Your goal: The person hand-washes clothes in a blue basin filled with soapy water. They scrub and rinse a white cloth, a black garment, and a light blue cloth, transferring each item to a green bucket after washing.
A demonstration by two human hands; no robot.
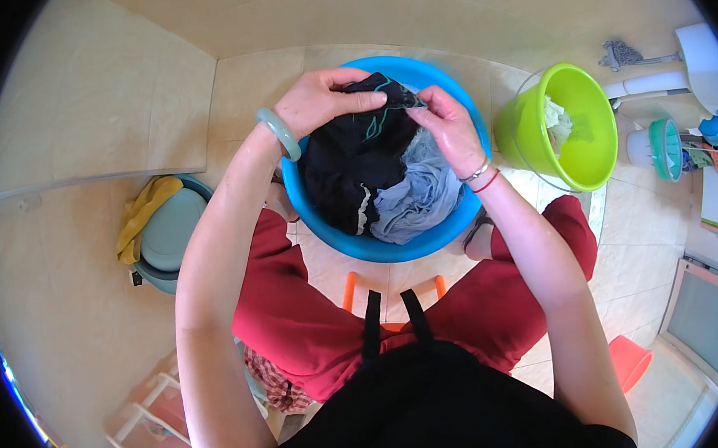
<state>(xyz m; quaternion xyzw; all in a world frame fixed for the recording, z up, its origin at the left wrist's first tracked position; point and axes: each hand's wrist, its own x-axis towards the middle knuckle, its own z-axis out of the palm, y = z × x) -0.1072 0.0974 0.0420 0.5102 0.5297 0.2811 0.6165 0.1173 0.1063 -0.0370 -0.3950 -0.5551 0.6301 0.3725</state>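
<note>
A black cloth garment [346,154] with green stitched lines is raised partly out of a blue basin [394,253] between my knees. My left hand [327,101], a jade-green bangle at its wrist, pinches the garment's upper edge between thumb and fingers. On the other side my right hand [450,130] grips the same edge with thumb and forefinger. The stretch of cloth between the two hands is held taut. Below my right hand, a light blue garment [415,191] lies crumpled in the basin, beside the black one. The lower part of the black garment rests in the basin.
To the right stands a lime-green bucket [592,124] with pale cloth [558,123] inside. At the left are a grey-green lidded tub [174,228] and a yellow cloth [144,218]. A red plastic container [631,361] sits at the lower right. An orange stool [349,291] is beneath me.
</note>
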